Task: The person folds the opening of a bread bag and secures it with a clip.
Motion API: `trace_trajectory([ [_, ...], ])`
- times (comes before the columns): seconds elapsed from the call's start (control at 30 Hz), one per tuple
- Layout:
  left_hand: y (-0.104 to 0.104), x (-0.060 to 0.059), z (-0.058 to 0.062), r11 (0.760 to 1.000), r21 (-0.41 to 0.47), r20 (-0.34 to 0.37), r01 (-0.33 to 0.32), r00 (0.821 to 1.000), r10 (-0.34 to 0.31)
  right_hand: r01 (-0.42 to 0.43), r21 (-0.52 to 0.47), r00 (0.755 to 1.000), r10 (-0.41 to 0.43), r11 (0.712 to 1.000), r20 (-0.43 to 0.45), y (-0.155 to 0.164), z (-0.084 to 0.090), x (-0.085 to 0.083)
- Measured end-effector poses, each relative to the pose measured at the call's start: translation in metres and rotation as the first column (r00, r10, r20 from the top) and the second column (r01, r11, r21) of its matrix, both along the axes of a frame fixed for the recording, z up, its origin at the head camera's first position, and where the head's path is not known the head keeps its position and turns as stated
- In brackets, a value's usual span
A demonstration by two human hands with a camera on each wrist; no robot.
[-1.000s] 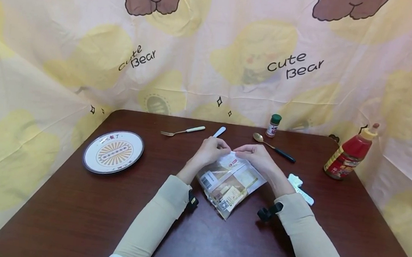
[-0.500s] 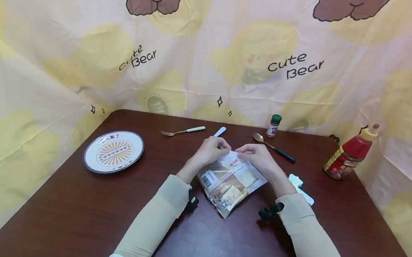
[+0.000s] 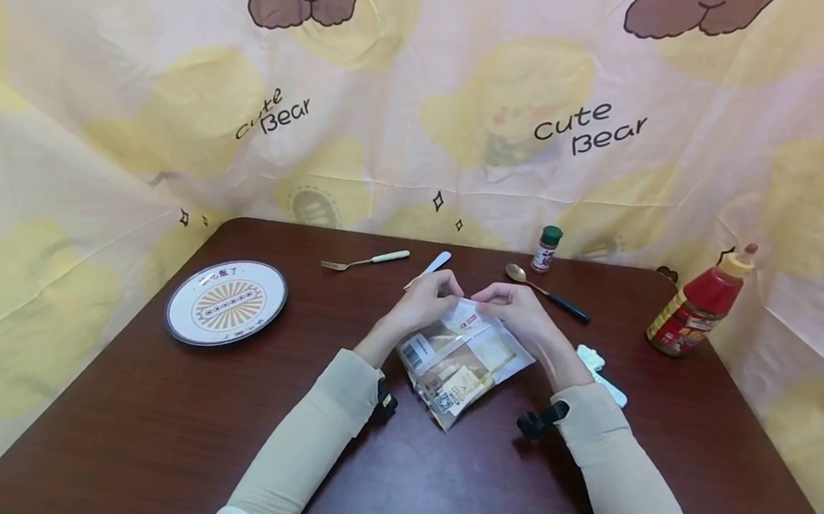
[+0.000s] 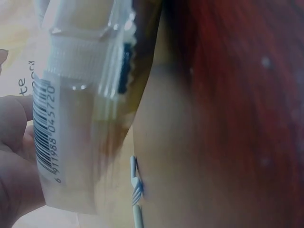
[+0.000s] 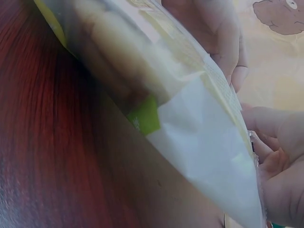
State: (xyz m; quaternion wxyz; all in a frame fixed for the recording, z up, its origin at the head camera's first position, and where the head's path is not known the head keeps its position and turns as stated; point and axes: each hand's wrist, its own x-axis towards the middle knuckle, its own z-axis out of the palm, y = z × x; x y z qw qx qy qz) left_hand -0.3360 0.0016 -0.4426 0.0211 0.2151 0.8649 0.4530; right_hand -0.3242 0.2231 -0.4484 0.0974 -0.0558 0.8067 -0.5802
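Note:
A clear plastic sandwich packet [image 3: 457, 362] with a barcode label lies tilted at the middle of the dark wooden table [image 3: 137, 429]. My left hand [image 3: 426, 302] and right hand [image 3: 515, 310] both pinch its far top edge, fingertips almost meeting. The left wrist view shows the packet [image 4: 71, 118] close up with its barcode, my fingers [image 4: 14, 156] at the left edge. In the right wrist view the packet [image 5: 190, 128] fills the frame and fingers [image 5: 280, 142] grip its edge.
A patterned plate [image 3: 226, 303] sits at the left. A fork [image 3: 365, 261], a white-handled utensil [image 3: 436, 263], a spoon [image 3: 547, 294] and a small spice jar [image 3: 547, 249] lie behind the hands. A ketchup bottle [image 3: 697, 306] stands at the right, white wrapper [image 3: 599, 373] near my right wrist.
The packet's near end has lifted slightly and drawn a little toward the hands. Both hands keep their pinch on its top edge, nearly in place.

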Motion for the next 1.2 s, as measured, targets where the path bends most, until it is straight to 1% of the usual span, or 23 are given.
trace_trajectory([
  [0.2,-0.002,-0.003,-0.001,0.998,0.064,0.002,-0.015,1.0,0.015,-0.002,-0.001,0.999,0.002,1.0,-0.033,0.0,0.001,0.0],
  [0.3,-0.003,-0.005,0.0,0.996,0.092,0.019,-0.003,1.0,0.001,0.005,0.011,0.999,-0.005,1.0,-0.049,-0.001,0.001,0.001],
  [0.43,-0.004,-0.006,-0.001,0.993,0.116,0.042,0.009,0.999,-0.014,0.012,-0.006,0.999,-0.013,1.0,-0.045,-0.003,0.001,0.001],
  [0.6,-0.004,-0.006,-0.001,0.993,0.115,0.055,0.0,0.998,-0.007,0.022,-0.044,0.999,-0.024,0.999,-0.045,-0.006,0.001,0.001],
  [0.73,-0.004,-0.004,0.002,0.994,0.106,0.069,-0.013,0.998,0.006,0.023,-0.054,0.998,-0.026,0.998,-0.053,-0.007,0.002,0.001],
  [0.9,-0.003,-0.002,0.004,0.995,0.098,0.046,-0.03,0.999,0.025,0.01,-0.053,0.998,-0.014,0.999,-0.065,-0.009,0.005,0.005],
  [0.97,-0.003,-0.001,0.004,0.995,0.097,0.044,-0.039,0.998,0.035,0.004,-0.042,0.997,-0.007,0.999,-0.071,-0.011,0.007,0.006],
  [1.07,-0.003,-0.001,0.005,0.994,0.099,0.073,-0.049,0.996,0.042,0.0,-0.011,0.997,-0.001,1.0,-0.077,-0.011,0.008,0.006],
  [1.2,-0.003,-0.002,0.006,0.994,0.096,0.092,-0.043,0.995,0.034,-0.014,0.054,0.996,0.019,0.998,-0.093,-0.011,0.009,0.006],
])
